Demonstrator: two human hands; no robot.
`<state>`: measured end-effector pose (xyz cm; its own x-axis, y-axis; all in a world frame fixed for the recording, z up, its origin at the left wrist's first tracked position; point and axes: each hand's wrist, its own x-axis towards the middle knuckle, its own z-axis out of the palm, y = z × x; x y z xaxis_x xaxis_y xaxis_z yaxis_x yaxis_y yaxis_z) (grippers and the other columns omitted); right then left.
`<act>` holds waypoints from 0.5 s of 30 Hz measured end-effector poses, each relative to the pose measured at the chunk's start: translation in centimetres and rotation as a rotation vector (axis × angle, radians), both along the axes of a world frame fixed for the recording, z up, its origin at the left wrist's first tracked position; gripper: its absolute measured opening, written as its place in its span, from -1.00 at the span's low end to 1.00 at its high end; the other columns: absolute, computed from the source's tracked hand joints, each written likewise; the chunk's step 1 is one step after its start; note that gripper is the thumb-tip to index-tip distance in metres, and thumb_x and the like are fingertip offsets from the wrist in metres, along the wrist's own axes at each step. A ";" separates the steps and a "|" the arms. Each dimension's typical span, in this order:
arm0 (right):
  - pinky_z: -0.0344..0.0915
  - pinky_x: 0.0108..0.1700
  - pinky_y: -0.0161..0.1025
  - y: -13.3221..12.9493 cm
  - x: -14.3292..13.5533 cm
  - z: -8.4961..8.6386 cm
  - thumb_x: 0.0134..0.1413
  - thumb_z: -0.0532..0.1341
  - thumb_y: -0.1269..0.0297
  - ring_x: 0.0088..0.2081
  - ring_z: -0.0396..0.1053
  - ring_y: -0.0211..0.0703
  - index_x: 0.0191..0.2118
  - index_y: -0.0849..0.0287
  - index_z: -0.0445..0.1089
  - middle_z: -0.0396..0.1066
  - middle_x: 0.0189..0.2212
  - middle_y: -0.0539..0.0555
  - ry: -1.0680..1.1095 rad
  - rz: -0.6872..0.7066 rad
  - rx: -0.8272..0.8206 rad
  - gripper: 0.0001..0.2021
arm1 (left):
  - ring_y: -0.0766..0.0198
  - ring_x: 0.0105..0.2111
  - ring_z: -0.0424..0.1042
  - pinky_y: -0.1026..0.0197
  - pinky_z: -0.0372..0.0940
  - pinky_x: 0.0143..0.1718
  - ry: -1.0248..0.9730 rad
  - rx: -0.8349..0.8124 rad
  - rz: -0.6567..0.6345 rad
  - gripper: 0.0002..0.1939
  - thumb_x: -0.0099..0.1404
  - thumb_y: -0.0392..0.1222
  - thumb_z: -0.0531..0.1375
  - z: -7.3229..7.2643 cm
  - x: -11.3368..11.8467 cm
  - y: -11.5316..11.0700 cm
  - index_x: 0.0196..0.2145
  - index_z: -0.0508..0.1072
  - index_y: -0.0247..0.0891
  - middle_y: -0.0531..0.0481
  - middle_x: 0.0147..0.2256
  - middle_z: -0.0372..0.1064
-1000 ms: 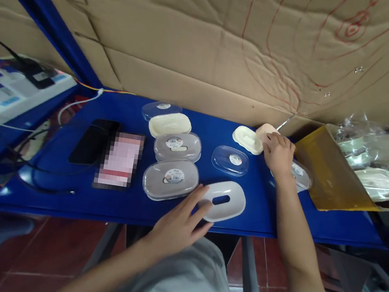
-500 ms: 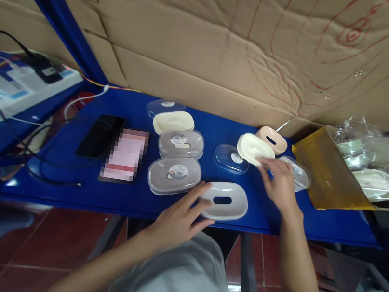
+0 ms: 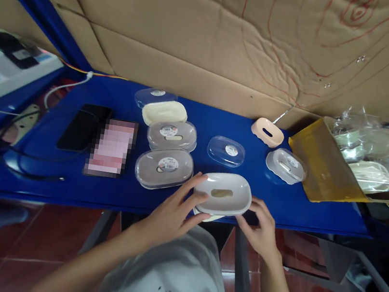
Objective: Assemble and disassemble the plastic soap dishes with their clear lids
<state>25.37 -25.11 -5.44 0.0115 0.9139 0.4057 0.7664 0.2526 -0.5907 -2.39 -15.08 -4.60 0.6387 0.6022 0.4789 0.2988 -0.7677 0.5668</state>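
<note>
A pale grey soap dish [image 3: 242, 194] with an oval slot sits near the table's front edge, its hollow side up. My left hand [image 3: 180, 207] grips its left end, fingers over the rim and thumb at the front. At the right end, my right hand [image 3: 259, 226] holds the dish between thumb and fingers. A cream piece [image 3: 213, 218] peeks out beneath it and shows through the slot; most of it is hidden. Left of my hands lies a grey soap dish under a clear lid [image 3: 164, 168]. Behind the held dish is a loose clear lid [image 3: 226, 151].
Another lidded grey dish [image 3: 172, 135] and a cream dish [image 3: 164, 114] lie behind left. A peach dish [image 3: 267, 132] and a lidded dish [image 3: 286, 166] are right, beside an open cardboard box [image 3: 318, 164] of wrapped dishes. Phones [image 3: 83, 127] and cables lie left; cardboard stands behind.
My right hand has come from the back right down to the grey dish with the cream piece, which is now under that dish. The view has shifted slightly.
</note>
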 end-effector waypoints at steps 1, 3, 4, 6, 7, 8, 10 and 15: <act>0.58 0.08 0.19 -0.1 0.4 -0.1 0.29 0.39 0.26 0.11 0.55 0.17 0.18 -0.14 0.40 0.53 0.09 0.17 0.031 -0.039 0.011 -0.61 | -0.07 0.44 0.24 -0.08 0.40 0.36 -0.005 0.009 0.012 -0.76 0.59 -0.11 0.19 -0.1 0.1 -0.2 0.12 0.37 -0.22 -0.30 0.40 0.19; 0.52 0.20 0.28 -0.3 1.0 -0.2 0.25 0.44 0.22 0.26 0.46 0.23 0.34 -0.15 0.27 0.43 0.24 0.24 0.075 -0.076 0.028 -0.38 | -0.08 0.43 0.26 -0.13 0.39 0.36 0.000 0.048 0.041 -0.75 0.59 -0.08 0.19 -0.4 0.3 -0.7 0.11 0.38 -0.23 -0.31 0.37 0.22; 0.48 0.27 0.31 -0.3 1.2 -0.2 0.24 0.44 0.21 0.34 0.39 0.25 0.41 -0.16 0.20 0.35 0.33 0.26 0.075 -0.063 0.019 -0.30 | -0.10 0.42 0.27 -0.15 0.40 0.36 0.012 0.076 0.056 -0.75 0.58 -0.08 0.20 -0.5 0.4 -0.9 0.11 0.38 -0.24 -0.31 0.36 0.24; 0.38 0.37 0.30 0.0 1.5 0.1 0.31 0.40 0.21 0.47 0.22 0.24 0.48 -0.17 0.14 0.17 0.48 0.23 0.032 0.018 -0.046 -0.27 | -0.14 0.40 0.31 -0.19 0.43 0.33 0.047 0.141 0.090 -0.74 0.57 -0.07 0.22 -0.8 0.7 -1.4 0.08 0.39 -0.25 -0.33 0.34 0.26; 0.35 0.40 0.27 0.2 1.6 0.3 0.36 0.36 0.23 0.50 0.16 0.21 0.49 -0.18 0.15 0.11 0.52 0.19 -0.002 0.069 -0.091 -0.31 | -0.17 0.38 0.33 -0.20 0.45 0.30 0.064 0.173 0.110 -0.74 0.56 -0.07 0.24 -0.9 0.9 -1.6 0.07 0.40 -0.26 -0.34 0.32 0.27; 0.32 0.43 0.24 0.5 1.7 0.5 0.40 0.32 0.25 0.52 0.12 0.18 0.48 -0.18 0.18 0.08 0.54 0.15 -0.036 0.115 -0.129 -0.37 | -0.19 0.35 0.36 -0.20 0.48 0.27 0.082 0.202 0.130 -0.73 0.55 -0.06 0.25 -1.0 1.0 -1.7 0.06 0.41 -0.27 -0.35 0.31 0.28; 0.30 0.45 0.20 0.9 1.7 0.6 0.45 0.26 0.29 0.52 0.13 0.13 0.45 -0.18 0.25 0.09 0.54 0.10 -0.083 0.176 -0.163 -0.45 | -0.22 0.30 0.41 -0.22 0.53 0.20 0.115 0.243 0.166 -0.67 0.52 0.01 0.28 -1.1 1.2 -2.0 0.04 0.42 -0.28 -0.36 0.29 0.30; 0.38 0.40 0.19 0.8 1.5 0.0 0.43 0.28 0.30 0.46 0.24 0.14 0.41 -0.15 0.33 0.17 0.51 0.12 -0.169 0.208 -0.100 -0.49 | -0.22 0.30 0.40 -0.18 0.55 0.17 0.180 0.315 0.155 -0.68 0.51 -0.02 0.30 -2.0 0.9 -2.5 0.05 0.45 -0.29 -0.33 0.27 0.34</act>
